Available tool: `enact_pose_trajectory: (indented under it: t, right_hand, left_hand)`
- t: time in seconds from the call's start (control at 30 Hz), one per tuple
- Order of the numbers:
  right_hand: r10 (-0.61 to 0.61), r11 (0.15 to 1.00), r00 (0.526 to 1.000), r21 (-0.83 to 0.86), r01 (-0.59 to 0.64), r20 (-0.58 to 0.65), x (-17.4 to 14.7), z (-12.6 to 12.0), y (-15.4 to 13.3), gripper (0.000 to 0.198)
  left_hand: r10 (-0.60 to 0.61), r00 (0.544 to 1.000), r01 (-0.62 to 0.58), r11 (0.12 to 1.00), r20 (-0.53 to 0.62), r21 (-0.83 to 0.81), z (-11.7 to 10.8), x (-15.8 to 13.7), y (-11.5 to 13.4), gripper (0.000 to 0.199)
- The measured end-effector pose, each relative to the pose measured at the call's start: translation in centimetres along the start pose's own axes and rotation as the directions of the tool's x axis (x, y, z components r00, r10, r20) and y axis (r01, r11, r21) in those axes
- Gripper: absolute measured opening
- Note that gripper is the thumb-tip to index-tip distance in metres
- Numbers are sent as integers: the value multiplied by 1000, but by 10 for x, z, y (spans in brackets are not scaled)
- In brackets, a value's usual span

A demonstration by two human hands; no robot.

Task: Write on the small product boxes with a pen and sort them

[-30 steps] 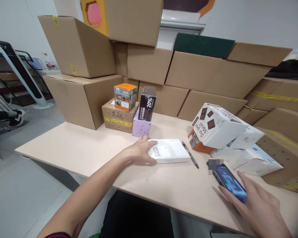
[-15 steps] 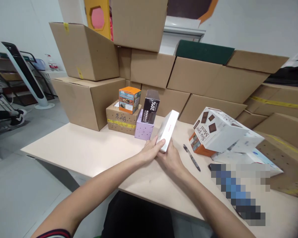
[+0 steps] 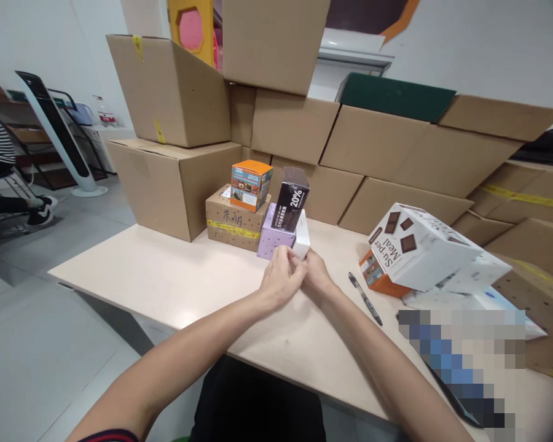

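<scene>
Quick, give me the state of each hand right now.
Left hand: closed on the near end of the white box, beside the purple box.
Right hand: closed on the same white box.

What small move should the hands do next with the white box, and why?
Probably ease the white box down upright and let go: both the left hand and right hand grip its near end, and it already stands against the purple box.

A light wooden table [image 3: 133, 270] stands on grey floor [image 3: 37, 344]. Behind the table, stacked cardboard cartons [image 3: 276, 123] hide a white wall [image 3: 479, 49]; left of it stands a tower fan [image 3: 58, 132].
</scene>
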State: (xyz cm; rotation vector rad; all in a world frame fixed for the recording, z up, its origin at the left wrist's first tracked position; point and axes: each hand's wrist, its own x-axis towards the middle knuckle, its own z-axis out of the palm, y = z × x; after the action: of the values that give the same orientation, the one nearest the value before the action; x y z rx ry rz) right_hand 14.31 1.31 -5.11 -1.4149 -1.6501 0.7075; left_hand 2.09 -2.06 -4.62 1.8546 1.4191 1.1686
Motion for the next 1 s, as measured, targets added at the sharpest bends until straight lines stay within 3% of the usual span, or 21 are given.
enact_pose_trajectory:
  t: [0.13, 0.23, 0.3, 0.37, 0.43, 0.5, 0.53, 0.63, 0.7, 0.87, 0.93, 1.0]
  right_hand:
    - [-5, 999, 999, -34, 4, -35, 6, -8, -3, 42]
    - [-13, 995, 993, -98, 2, -119, 5, -51, -8, 46]
    - [-65, 983, 961, -182, 15, -269, -3, -91, -12, 48]
    - [-299, 874, 805, -485, 16, -512, -14, -131, -14, 49]
    - [-437, 747, 640, -652, -134, -632, -27, -164, -11, 63]
    - [-458, 689, 540, -666, -287, -707, -35, -187, -2, 80]
    - [-433, 684, 524, -646, -338, -733, -37, -194, 4, 85]
    - [-335, 707, 565, -598, -378, -754, -36, -202, 21, 84]
    - [-343, 720, 563, -596, -356, -752, -31, -200, 30, 76]
    - [-577, 644, 473, -727, -238, -666, -23, -190, 38, 62]
    - [-669, 608, 437, -781, -143, -601, -29, -188, 35, 60]
    - [-701, 631, 416, -775, -17, -580, -40, -187, 27, 59]
  left_hand:
    - [68, 998, -66, 994, 17, -84, -1, 0, -2, 12]
    - [113, 992, -108, 990, 61, -86, 0, 0, -4, 11]
    - [161, 984, -155, 986, 80, -66, 1, -1, -4, 13]
    - [221, 971, -219, 975, 89, -32, 2, -2, -4, 16]
    - [272, 958, -273, 962, 91, -2, 4, -3, -5, 19]
    - [299, 949, -302, 953, 95, 19, 6, -3, -6, 21]
    - [303, 948, -307, 951, 98, 27, 7, -2, -7, 22]
    - [290, 951, -296, 954, 107, 46, 8, -1, -9, 26]
    - [279, 954, -286, 957, 111, 49, 8, 0, -9, 27]
    - [266, 956, -272, 962, 121, 38, 9, 1, -10, 26]
    - [259, 958, -264, 964, 121, 31, 9, 0, -10, 25]
    - [241, 965, -244, 970, 103, 17, 8, 0, -9, 24]
